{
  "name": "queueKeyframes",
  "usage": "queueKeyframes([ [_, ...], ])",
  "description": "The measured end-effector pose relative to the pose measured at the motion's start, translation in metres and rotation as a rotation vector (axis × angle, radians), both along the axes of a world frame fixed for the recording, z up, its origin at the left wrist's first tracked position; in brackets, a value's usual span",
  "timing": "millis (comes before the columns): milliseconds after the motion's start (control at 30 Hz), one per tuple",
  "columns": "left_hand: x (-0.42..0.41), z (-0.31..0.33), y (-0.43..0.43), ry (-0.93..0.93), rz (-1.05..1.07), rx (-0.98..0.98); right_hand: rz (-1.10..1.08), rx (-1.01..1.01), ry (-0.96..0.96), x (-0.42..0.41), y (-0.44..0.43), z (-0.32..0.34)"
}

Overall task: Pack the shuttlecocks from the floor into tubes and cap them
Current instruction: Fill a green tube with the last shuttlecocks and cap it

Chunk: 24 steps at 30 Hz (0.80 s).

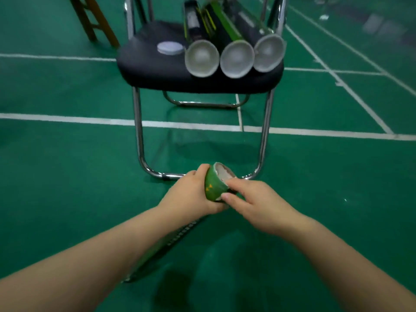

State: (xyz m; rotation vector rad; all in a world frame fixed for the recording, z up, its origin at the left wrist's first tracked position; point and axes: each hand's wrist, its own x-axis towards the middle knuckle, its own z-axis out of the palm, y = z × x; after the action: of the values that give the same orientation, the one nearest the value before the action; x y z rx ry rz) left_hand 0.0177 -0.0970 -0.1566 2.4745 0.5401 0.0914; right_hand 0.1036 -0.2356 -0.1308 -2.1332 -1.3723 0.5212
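Tube [212, 188] in both curled hands [193, 195] [255, 199]

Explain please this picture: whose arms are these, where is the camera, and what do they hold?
No machine here: a person wears one camera on the head, so you see their own bare arms. The left hand grips a green tube near its open end; the right hand pinches its rim. Ahead, a chair stands on the green court floor. On its black seat lie three tubes, round ends toward the camera, with a white cap beside them. I see no shuttlecock.
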Motion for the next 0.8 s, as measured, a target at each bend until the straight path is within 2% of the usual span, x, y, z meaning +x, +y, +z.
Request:
queueKeyframes([
  [100,-0.008,0.034,0.041,-0.055,0.02,0.003,0.036,0.139,-0.168,-0.013,0.038,0.024],
  [233,-0.009,0.077,0.082,-0.138,0.093,0.043,0.009,0.219,-0.214,-0.009,0.088,0.066],
  [400,-0.008,0.112,0.133,-0.286,0.189,-0.058,0.042,0.303,-0.316,-0.001,0.15,0.112],
  [567,0.006,0.109,0.169,-0.376,0.322,-0.177,0.022,0.397,-0.411,0.011,0.205,0.118],
  [700,0.025,0.099,0.178,-0.401,0.375,-0.278,-0.127,0.502,-0.375,0.026,0.231,0.117],
  [800,0.034,0.094,0.178,-0.413,0.386,-0.298,-0.242,0.441,-0.299,0.045,0.252,0.12],
])
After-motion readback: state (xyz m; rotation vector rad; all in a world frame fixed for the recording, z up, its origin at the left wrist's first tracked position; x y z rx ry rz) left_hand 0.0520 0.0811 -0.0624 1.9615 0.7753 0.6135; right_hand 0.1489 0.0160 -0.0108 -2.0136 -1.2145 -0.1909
